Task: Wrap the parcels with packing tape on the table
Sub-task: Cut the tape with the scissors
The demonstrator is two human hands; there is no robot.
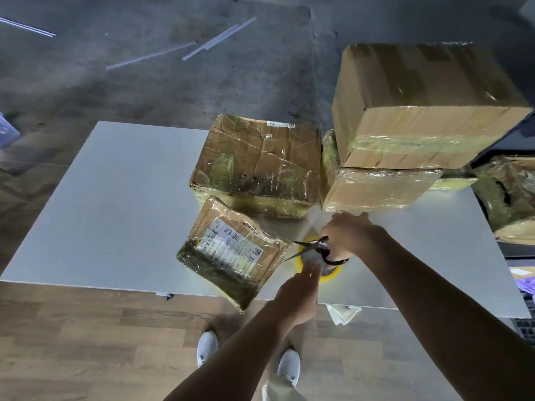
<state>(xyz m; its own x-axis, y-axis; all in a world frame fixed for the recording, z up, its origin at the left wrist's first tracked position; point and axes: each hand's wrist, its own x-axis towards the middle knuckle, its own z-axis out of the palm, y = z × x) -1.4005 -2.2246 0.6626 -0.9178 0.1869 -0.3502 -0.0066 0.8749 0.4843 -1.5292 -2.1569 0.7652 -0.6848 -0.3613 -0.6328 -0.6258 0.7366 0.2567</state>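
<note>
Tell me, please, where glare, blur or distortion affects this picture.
Head view: tape glare streaks the label on the small parcel. Head view: the left hand blurs over the tape roll; the right hand holding scissors looks sharper. Head view: the wide lens bows the edges of the table.

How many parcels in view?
5: labelled parcel in front, crumpled box behind it, big box stacked on lower box, shadowed parcel at far right. Others may be hidden.

Tape roll (328,278) partly hidden by left hand (298,296) and scissors (312,246), right-edge parcel (512,198) cut off, label (231,247) unreadable
</note>
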